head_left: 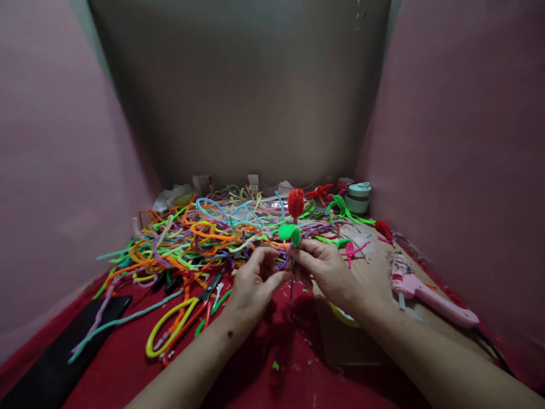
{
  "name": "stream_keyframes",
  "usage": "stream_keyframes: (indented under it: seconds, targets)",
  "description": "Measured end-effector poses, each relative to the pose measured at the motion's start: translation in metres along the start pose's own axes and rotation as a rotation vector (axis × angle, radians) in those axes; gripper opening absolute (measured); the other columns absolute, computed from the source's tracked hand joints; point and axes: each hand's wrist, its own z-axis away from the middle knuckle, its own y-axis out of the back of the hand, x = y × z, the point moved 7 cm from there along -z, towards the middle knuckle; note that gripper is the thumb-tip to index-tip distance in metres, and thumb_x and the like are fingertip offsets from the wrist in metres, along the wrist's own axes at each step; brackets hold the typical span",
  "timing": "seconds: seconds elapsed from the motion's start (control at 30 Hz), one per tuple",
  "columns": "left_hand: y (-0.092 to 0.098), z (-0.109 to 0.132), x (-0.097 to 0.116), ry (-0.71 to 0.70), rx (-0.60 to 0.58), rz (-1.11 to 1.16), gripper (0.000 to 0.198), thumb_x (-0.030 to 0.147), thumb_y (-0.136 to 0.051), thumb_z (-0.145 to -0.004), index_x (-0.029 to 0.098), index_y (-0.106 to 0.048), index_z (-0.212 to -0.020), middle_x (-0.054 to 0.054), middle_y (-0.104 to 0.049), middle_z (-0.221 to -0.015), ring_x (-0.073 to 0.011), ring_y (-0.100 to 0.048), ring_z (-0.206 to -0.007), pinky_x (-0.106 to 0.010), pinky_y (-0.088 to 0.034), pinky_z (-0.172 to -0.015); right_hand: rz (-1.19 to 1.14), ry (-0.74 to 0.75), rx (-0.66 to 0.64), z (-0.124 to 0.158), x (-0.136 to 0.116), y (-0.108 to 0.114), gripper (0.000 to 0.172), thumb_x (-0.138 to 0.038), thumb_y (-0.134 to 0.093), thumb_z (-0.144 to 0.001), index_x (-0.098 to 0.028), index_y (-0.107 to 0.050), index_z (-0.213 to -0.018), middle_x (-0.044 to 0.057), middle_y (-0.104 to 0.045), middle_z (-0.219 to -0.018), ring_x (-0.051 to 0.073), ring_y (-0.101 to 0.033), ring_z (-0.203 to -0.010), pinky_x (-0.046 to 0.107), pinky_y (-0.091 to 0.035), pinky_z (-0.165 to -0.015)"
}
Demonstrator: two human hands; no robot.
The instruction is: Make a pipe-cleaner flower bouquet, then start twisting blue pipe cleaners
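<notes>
A pipe-cleaner flower with a red tulip-shaped head stands upright between my hands. Its bright green leaf sits partway down the thin dark stem. My right hand pinches the stem just under the leaf, thumb and forefinger closed. From the other side, my left hand has curled fingers, with the thumb tip at the stem lower down. Its other fingertips are partly hidden, so their exact contact is unclear.
Tangled multicoloured pipe cleaners cover the back. Yellow-and-red-handled scissors lie at left, near a black flat object. At right, a pink glue gun rests on cardboard. Behind stand a lidded mint cup and another red flower.
</notes>
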Motion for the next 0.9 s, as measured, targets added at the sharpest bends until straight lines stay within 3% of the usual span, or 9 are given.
stream_keyframes:
  seconds: [0.13, 0.3, 0.4, 0.6, 0.77, 0.9]
  targets:
    - [0.015, 0.002, 0.020, -0.018, 0.087, 0.181, 0.033, 0.025, -0.068, -0.069, 0.024, -0.054, -0.099, 0.002, -0.059, -0.084, -0.0133, -0.056, -0.076, -0.026, -0.045, -0.073, 0.206, 0.106, -0.057, 0.012, -0.010, -0.008, 0.022, -0.030, -0.053, -0.081, -0.016, -0.058, -0.064, -0.004, -0.047, -0.054, 0.009, -0.041, -0.051, 0.021, -0.033, -0.049]
    - [0.018, 0.010, 0.046, -0.204, 0.092, -0.098, 0.009, 0.023, -0.071, -0.066, 0.022, -0.070, -0.076, -0.003, -0.061, -0.087, -0.0184, -0.057, -0.083, -0.029, -0.046, -0.077, 0.308, 0.118, -0.129, 0.021, -0.006, -0.020, 0.023, -0.028, -0.049, -0.083, -0.016, -0.059, -0.066, -0.004, -0.048, -0.055, 0.008, -0.042, -0.051, 0.022, -0.034, -0.051]
    - [0.017, 0.015, 0.049, -0.268, 0.079, -0.180, 0.014, 0.022, -0.069, -0.068, 0.025, -0.072, -0.082, -0.004, -0.061, -0.085, -0.0173, -0.058, -0.076, -0.028, -0.047, -0.068, 0.223, 0.054, -0.131, 0.022, 0.000, -0.022, 0.020, -0.026, -0.049, -0.082, -0.015, -0.060, -0.069, -0.004, -0.050, -0.055, 0.007, -0.042, -0.048, 0.020, -0.034, -0.047]
    - [0.015, 0.022, 0.056, -0.390, -0.005, -0.434, 0.023, 0.017, -0.066, -0.071, 0.026, -0.072, -0.091, -0.006, -0.064, -0.085, -0.0187, -0.058, -0.079, -0.029, -0.045, -0.074, -0.037, -0.173, -0.165, 0.024, 0.014, -0.029, 0.018, -0.031, -0.051, -0.080, -0.016, -0.055, -0.070, -0.008, -0.045, -0.043, 0.005, -0.036, -0.029, 0.016, -0.026, -0.030]
    - [0.025, 0.015, 0.050, -0.318, 0.099, -0.283, 0.023, 0.020, -0.067, -0.071, 0.026, -0.069, -0.093, -0.002, -0.058, -0.090, -0.0156, -0.056, -0.083, -0.024, -0.045, -0.072, -0.099, -0.243, -0.163, 0.024, 0.017, -0.027, 0.020, -0.031, -0.054, -0.076, -0.016, -0.052, -0.062, -0.006, -0.050, -0.041, 0.005, -0.036, -0.026, 0.016, -0.025, -0.026]
    - [0.026, 0.003, 0.026, -0.022, 0.107, 0.038, 0.038, 0.028, -0.071, -0.068, 0.023, -0.060, -0.104, 0.001, -0.058, -0.081, -0.0112, -0.054, -0.066, -0.021, -0.044, -0.060, -0.223, -0.214, -0.096, 0.018, 0.018, -0.018, 0.020, -0.032, -0.060, -0.072, -0.016, -0.053, -0.063, -0.005, -0.055, -0.048, 0.005, -0.040, -0.030, 0.016, -0.025, -0.027]
